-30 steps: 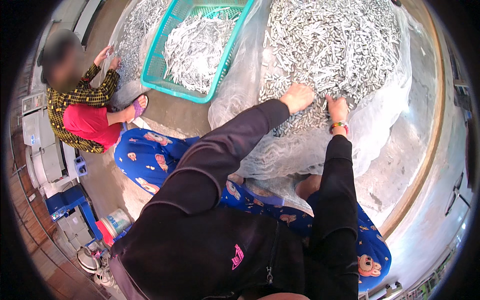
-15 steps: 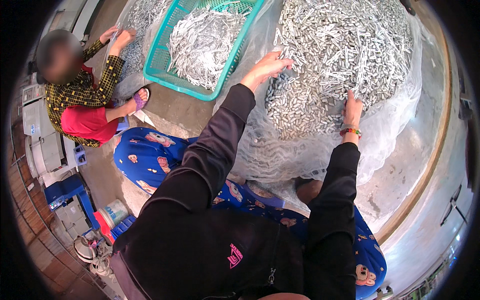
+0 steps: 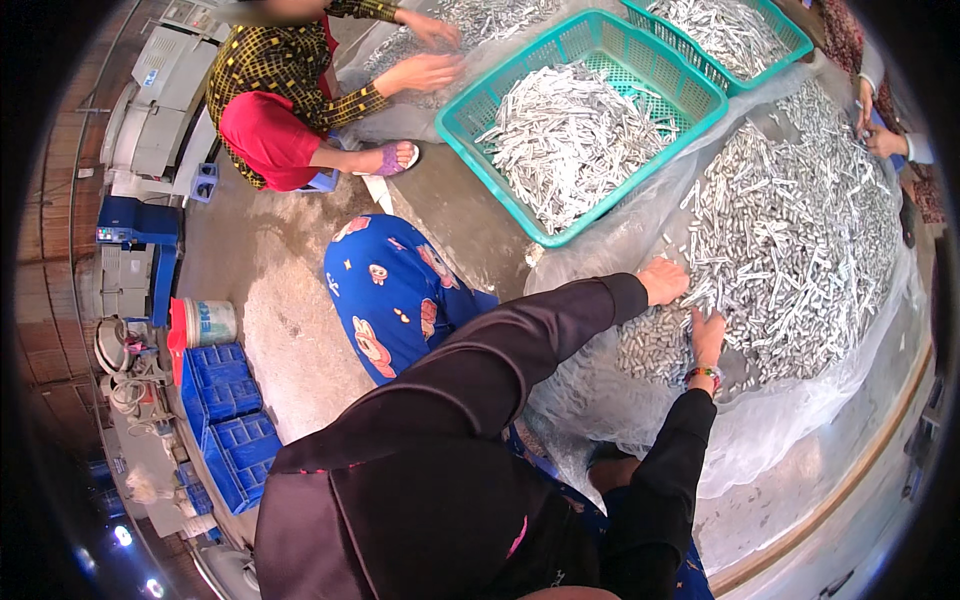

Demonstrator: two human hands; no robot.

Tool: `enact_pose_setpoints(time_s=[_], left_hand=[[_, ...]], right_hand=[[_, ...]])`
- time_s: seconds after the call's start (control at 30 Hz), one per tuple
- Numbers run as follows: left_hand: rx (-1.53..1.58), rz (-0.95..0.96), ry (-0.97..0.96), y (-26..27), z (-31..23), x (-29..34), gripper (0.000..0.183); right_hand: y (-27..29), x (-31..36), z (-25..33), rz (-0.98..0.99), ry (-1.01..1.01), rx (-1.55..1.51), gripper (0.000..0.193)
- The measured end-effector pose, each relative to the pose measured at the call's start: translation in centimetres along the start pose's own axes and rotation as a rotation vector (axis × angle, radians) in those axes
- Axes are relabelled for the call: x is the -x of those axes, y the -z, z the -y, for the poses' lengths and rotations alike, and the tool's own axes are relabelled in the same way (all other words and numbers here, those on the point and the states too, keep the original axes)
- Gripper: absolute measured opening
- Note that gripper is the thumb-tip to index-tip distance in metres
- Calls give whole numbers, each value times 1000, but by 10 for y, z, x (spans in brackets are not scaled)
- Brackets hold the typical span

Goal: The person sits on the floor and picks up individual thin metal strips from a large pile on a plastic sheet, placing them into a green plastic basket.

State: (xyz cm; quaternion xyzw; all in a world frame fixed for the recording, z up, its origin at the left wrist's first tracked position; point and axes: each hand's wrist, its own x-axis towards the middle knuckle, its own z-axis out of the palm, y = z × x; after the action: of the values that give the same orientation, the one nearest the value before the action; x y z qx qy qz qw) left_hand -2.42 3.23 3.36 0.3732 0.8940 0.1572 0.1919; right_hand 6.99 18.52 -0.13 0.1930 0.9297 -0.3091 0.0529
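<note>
A wide heap of small silver metal pieces (image 3: 800, 250), short rounded ones and longer thin strips, lies on a translucent plastic sheet (image 3: 590, 400). My left hand (image 3: 663, 281) is at the heap's near left edge, its fingers curled together against the pieces; what they hold, if anything, is hidden. Just nearer and to its right, my right hand (image 3: 708, 340), with a beaded bracelet at the wrist, touches the heap, thumb and forefinger apart. Shorter, duller pieces (image 3: 650, 345) lie below and between my hands.
A green plastic basket (image 3: 470, 185) of silver strips stands left of the heap, a second basket (image 3: 790, 50) behind it. A co-worker's hands (image 3: 425, 62) are over another pile at far left; another person's hands (image 3: 880, 140) touch the heap's far right. Blue crates (image 3: 240, 450) stand at left.
The view has swung left, so everything sits further right. My hands have come closer together, and my left fingers have curled. The second basket and the other person's hands have come into view.
</note>
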Motion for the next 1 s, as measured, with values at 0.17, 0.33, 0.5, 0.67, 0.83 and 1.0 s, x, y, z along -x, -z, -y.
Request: enact_pose_setpoints(time_s=[0.17, 0.33, 0.5, 0.67, 0.83, 1.0], left_hand=[[13, 247, 3, 11, 4, 4, 25], [-53, 580, -18, 20, 13, 18, 33], [-101, 315, 59, 10, 20, 41, 35], [827, -14, -148, 31, 3, 27, 36], [341, -17, 210, 63, 3, 12, 43], [169, -71, 290, 35, -16, 9, 35]], right_hand=[[25, 32, 39, 180, 28, 93, 45], [0, 65, -8, 266, -75, -380, 30], [35, 88, -22, 559, -242, -1527, 9], [116, 114, 44, 92, -238, -1739, 23], [112, 97, 32, 426, 168, -1926, 25], [128, 110, 19, 411, 56, -1828, 24]])
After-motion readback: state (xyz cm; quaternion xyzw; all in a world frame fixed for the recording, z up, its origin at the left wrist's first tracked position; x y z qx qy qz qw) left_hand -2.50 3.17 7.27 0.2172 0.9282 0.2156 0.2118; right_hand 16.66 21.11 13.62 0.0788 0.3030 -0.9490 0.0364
